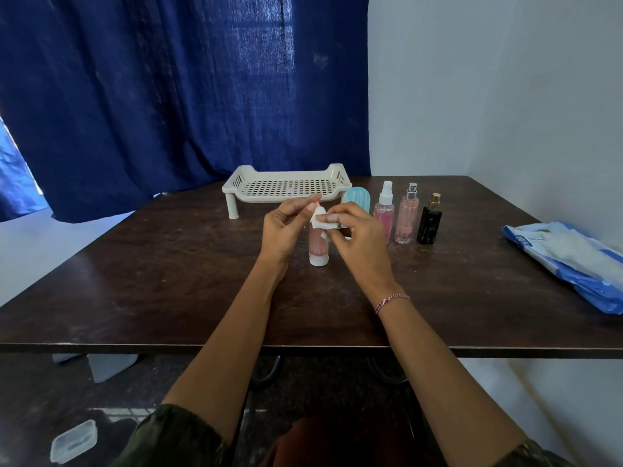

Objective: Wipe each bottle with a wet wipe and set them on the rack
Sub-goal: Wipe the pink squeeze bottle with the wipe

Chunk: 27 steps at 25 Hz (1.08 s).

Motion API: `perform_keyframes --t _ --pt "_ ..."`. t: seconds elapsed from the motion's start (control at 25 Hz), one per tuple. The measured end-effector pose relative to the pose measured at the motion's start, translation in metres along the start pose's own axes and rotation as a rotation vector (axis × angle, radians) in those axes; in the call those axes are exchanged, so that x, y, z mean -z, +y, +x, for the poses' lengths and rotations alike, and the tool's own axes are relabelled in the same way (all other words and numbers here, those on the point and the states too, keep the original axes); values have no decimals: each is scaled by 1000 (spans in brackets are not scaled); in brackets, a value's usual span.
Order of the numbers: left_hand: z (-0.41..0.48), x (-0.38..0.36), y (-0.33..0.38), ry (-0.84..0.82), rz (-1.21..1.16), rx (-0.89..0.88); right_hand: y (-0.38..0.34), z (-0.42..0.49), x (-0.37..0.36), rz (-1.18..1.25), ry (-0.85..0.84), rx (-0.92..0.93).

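Rack (292, 185) at the back of the table (168, 281): cream plastic w/ perforated floor, short legs, nothing in it. Wipes pack (569, 261), blue & white, lies flat near the table's right edge, well apart from everything else; can't tell what's left inside.

Row of bottles just right of my hands, all upright, caps up: spray bottle (384, 210) w/ white pump & deep pink liquid roughly 2/3 up; taller clear bottle (407, 217) w/ pale pink liquid & silver sprayer; small black bottle (429, 221) w/ gold cap, contents not visible. A teal rounded thing (357, 197) stands behind my right hand, mostly hidden.

Bottle being wiped (318, 247): in front of the rack, center of table, standing vertical on its white base, long axis straight up, top end toward my fingers. Pink body shows btwn my hands; top is covered.

My left hand (286, 227) is closed around the bottle's upper part, fingertips pinching at the top. My right hand (357, 234) is pinched shut on the folded white wet wipe (322, 222), pressing it vs the bottle's neck. Thread bracelet (391, 299) on my right wrist.
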<state>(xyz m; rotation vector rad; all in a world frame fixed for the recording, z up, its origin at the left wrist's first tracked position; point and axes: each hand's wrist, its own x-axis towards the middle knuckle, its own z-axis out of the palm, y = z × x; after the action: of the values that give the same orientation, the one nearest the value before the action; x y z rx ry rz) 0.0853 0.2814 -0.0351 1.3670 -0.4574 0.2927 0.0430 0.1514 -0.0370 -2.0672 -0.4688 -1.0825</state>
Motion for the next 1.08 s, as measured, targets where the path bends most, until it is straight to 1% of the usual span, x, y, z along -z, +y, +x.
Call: perform_keyframes --t 0.08,0.24,0.44,0.6,0.76,0.96,1.08 --pt "1 0 -1 43 21 -20 0 -1 -2 -2 -23 5" --pt "1 0 -2 45 41 -32 1 -2 -4 -39 -52 54" --pt "-1 -1 1 79 44 -34 2 -2 -2 -25 -67 34" --pt "-1 -2 2 44 38 -38 0 -3 -3 -73 -12 73" --pt "0 -1 1 59 39 -34 1 -3 -4 -52 -26 55" --pt "2 1 -1 136 40 -2 3 -5 -2 -91 -96 17" --pt "2 1 -2 118 51 -3 2 -4 -2 -50 -54 -6"
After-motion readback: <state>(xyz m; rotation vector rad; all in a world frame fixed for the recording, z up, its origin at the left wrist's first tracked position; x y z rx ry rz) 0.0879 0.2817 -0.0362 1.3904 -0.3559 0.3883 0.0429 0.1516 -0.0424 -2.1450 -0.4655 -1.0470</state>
